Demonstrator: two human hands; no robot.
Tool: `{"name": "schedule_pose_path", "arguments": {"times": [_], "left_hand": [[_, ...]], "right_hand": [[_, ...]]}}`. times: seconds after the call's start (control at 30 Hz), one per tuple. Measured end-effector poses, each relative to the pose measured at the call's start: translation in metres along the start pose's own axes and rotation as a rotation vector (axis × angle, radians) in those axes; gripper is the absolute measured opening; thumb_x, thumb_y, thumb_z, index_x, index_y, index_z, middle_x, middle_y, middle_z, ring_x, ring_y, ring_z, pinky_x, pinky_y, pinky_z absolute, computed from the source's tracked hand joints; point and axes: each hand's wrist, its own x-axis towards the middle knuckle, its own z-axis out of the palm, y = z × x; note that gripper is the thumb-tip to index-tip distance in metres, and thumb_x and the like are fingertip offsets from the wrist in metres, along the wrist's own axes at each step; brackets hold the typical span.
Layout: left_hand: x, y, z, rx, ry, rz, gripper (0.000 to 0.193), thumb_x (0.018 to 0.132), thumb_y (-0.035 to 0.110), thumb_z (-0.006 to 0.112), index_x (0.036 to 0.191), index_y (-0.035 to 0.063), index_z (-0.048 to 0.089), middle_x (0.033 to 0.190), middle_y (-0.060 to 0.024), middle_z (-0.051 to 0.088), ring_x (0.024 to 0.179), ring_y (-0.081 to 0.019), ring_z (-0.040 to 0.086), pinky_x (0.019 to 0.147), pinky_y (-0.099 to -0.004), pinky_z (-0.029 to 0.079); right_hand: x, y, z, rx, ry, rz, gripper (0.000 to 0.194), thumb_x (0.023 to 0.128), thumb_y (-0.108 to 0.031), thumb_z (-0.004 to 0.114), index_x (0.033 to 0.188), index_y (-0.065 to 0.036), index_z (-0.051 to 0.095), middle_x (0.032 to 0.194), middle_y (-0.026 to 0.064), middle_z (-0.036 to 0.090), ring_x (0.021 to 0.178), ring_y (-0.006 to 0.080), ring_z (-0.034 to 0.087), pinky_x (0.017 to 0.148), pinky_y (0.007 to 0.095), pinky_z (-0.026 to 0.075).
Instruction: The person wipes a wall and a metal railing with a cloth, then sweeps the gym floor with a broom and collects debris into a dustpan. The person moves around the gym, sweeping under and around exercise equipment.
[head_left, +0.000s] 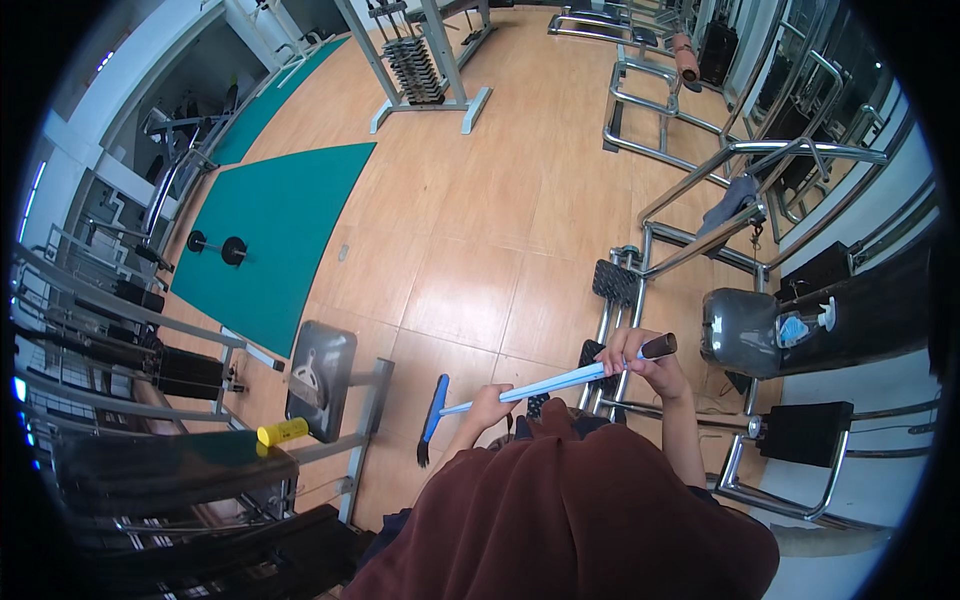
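A broom with a light blue handle lies slantwise across the front of my body. Near its dark brown upper end, my right hand is wrapped around the handle. Lower down the same handle, my left hand grips it. The broom's blue head, with dark bristles, is to the left of my left hand, over the wood-look floor. How firmly the bristles touch the floor cannot be told.
Left are a padded bench seat with a dustpan-like item on it, a yellow container and a green mat bearing a dumbbell. A weight-stack machine stands ahead. Chrome gym frames and a black padded seat are right.
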Motion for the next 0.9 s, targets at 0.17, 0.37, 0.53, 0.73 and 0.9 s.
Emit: {"name": "schedule_pose_path", "arguments": {"times": [0.17, 0.37, 0.53, 0.73, 0.9], "left_hand": [[0.108, 0.004, -0.054, -0.022, 0.054, 0.001, 0.012, 0.072, 0.013, 0.057, 0.070, 0.0021, 0.059, 0.060, -0.0185, 0.054, 0.055, -0.0276, 0.055, 0.055, -0.0355, 0.042], [0.261, 0.006, -0.109, 0.047, -0.033, 0.098, 0.011, 0.071, 0.012, 0.056, 0.070, 0.0020, 0.059, 0.062, -0.0184, 0.055, 0.057, -0.0278, 0.057, 0.056, -0.0355, 0.043], [0.391, 0.036, -0.166, -0.032, -0.153, 0.188, 0.012, 0.072, 0.014, 0.057, 0.072, 0.0024, 0.060, 0.062, -0.0181, 0.056, 0.059, -0.0283, 0.057, 0.058, -0.0349, 0.043], [0.527, 0.087, -0.210, 0.019, -0.362, 0.199, 0.019, 0.071, 0.020, 0.063, 0.067, 0.0023, 0.058, 0.060, -0.0169, 0.055, 0.058, -0.0290, 0.056, 0.057, -0.0358, 0.043], [0.649, 0.123, -0.226, 0.079, -0.459, 0.367, 0.016, 0.068, 0.015, 0.067, 0.071, 0.0020, 0.058, 0.063, -0.0138, 0.057, 0.058, -0.0235, 0.056, 0.057, -0.0327, 0.043]], "right_hand": [[0.099, 0.020, -0.026, -0.053, 0.230, 0.019, 0.019, 0.085, -0.021, 0.050, 0.076, -0.007, 0.041, 0.069, 0.0059, 0.046, 0.069, 0.0170, 0.050, 0.079, 0.0365, 0.042], [0.213, 0.046, -0.099, -0.128, 0.241, -0.011, 0.016, 0.086, -0.018, 0.048, 0.077, -0.007, 0.040, 0.070, 0.0063, 0.046, 0.069, 0.0164, 0.050, 0.078, 0.0366, 0.043], [0.316, 0.051, -0.170, -0.085, 0.347, -0.043, 0.014, 0.080, -0.010, 0.057, 0.072, -0.002, 0.049, 0.072, 0.0084, 0.050, 0.071, 0.0183, 0.054, 0.076, 0.0348, 0.046], [0.396, 0.031, -0.261, -0.302, 0.486, -0.043, 0.016, 0.079, -0.013, 0.061, 0.079, 0.001, 0.053, 0.075, 0.0131, 0.057, 0.078, 0.0265, 0.060, 0.074, 0.0387, 0.048], [0.431, 0.028, -0.347, -0.480, 0.759, -0.084, 0.029, 0.078, -0.022, 0.062, 0.090, -0.001, 0.047, 0.071, 0.0143, 0.059, 0.071, 0.0265, 0.060, 0.074, 0.0450, 0.049]]}}
